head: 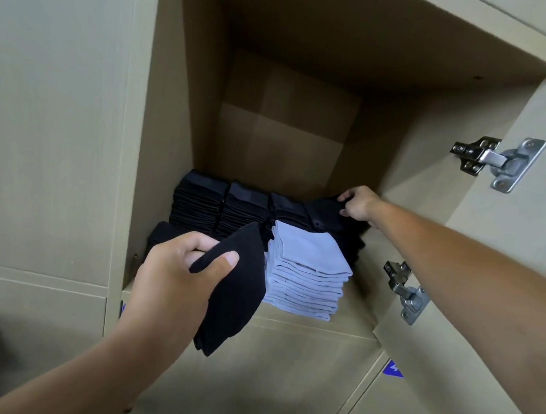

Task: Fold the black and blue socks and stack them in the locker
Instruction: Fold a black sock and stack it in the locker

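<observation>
Inside the pale wooden locker (163,108), tall stacks of folded black fabric socks (200,200) line the back. At front left, the left hand (175,274) pinches a folded black sock (240,286), not yet stacked. Beside it rises the light-blue sock stack (309,271). Farther right, the right hand (358,202) grips the top of a rear black pile (324,215). Most of the work looks done.

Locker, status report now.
Left hand grips a folded black sock outside the locker. Right hand pinches the rear right black stack. Blue stack in front, path clear.
</observation>
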The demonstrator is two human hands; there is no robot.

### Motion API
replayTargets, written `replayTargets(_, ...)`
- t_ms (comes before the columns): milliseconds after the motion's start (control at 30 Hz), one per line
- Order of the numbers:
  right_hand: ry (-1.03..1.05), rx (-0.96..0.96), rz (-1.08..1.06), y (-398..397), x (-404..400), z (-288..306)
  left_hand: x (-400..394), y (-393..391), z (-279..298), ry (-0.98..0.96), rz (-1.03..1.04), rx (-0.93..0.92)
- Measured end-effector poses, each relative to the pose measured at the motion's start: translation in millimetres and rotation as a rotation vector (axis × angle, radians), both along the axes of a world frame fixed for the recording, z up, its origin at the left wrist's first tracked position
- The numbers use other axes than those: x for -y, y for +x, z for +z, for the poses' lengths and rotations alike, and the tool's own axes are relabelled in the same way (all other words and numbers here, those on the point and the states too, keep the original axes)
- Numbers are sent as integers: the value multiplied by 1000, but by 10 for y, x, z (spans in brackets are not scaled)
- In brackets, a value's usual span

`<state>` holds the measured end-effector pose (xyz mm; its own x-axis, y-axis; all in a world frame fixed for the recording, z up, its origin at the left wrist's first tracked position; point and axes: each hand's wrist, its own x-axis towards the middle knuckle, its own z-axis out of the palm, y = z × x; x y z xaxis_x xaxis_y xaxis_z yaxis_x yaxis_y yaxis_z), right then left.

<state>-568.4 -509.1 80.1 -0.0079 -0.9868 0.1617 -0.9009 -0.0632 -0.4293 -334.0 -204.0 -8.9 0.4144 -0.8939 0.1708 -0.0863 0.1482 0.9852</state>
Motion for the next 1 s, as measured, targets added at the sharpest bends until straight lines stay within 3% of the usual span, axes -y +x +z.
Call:
replayTargets(167,-95,-229,-58,2,-29,-6,14,38,-38,-18,16,24)
replayTargets(267,-180,-233,-21,76,-156,16,-16,64,-26,-26,18,31)
replayTargets(600,-443,272,279,852,-1411,-105,-115,153,114,-69,53,-64)
replayTargets(767,-310,577,421,1031,-2169,-351,-165,218,151,-78,75,-99)
replayTargets(1000,-101,637,521,1071,-2522,-581,-229,324,166,-56,63,-78)
